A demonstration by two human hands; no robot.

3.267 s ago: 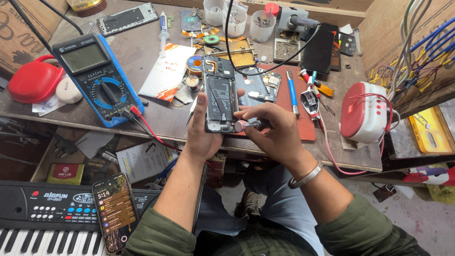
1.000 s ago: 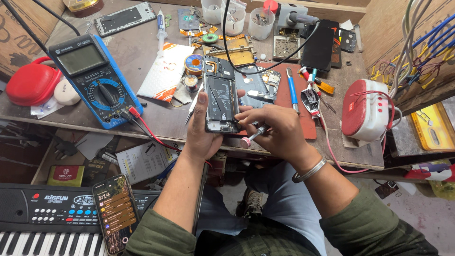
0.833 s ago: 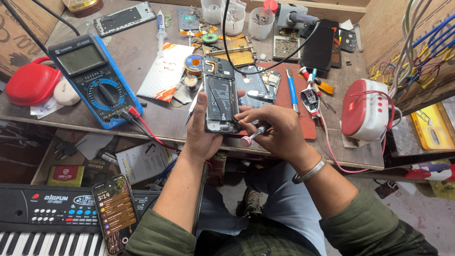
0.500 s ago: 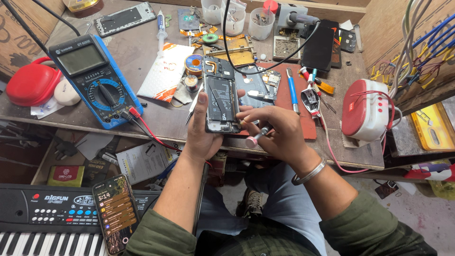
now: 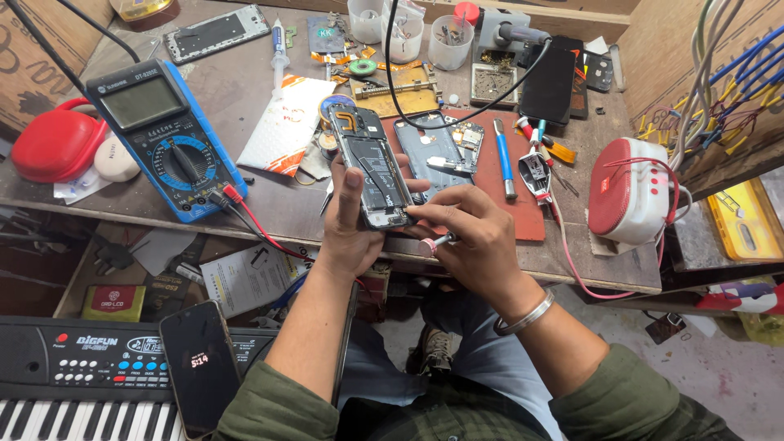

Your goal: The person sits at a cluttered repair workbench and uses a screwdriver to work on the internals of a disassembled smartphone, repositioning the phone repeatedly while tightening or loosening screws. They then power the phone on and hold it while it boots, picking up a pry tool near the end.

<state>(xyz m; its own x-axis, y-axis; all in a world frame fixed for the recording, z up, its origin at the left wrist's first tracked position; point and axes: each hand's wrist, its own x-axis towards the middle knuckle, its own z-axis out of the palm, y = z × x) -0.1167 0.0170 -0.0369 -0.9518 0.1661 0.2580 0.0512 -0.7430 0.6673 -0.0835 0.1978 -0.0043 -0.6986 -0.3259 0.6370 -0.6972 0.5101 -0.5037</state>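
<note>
My left hand (image 5: 349,224) grips an opened smartphone (image 5: 371,166) with its back off, holding it upright over the front edge of the workbench, thumb lying along its left side. My right hand (image 5: 474,237) is closed around a small screwdriver (image 5: 431,242) with a pinkish cap. The tool's tip touches the lower right corner of the phone's exposed insides. A metal bangle sits on my right wrist.
A blue multimeter (image 5: 167,139) with red and black leads lies to the left. A red work mat (image 5: 498,175) carries a phone frame (image 5: 429,151) and a blue tool. A red and white speaker (image 5: 629,196) stands at right. A keyboard (image 5: 73,384) and a lit phone (image 5: 200,367) lie below.
My right hand has turned the screwdriver from pointing sideways beside the phone to tip-down at the phone's lower right corner. The left hand keeps the phone nearly still.
</note>
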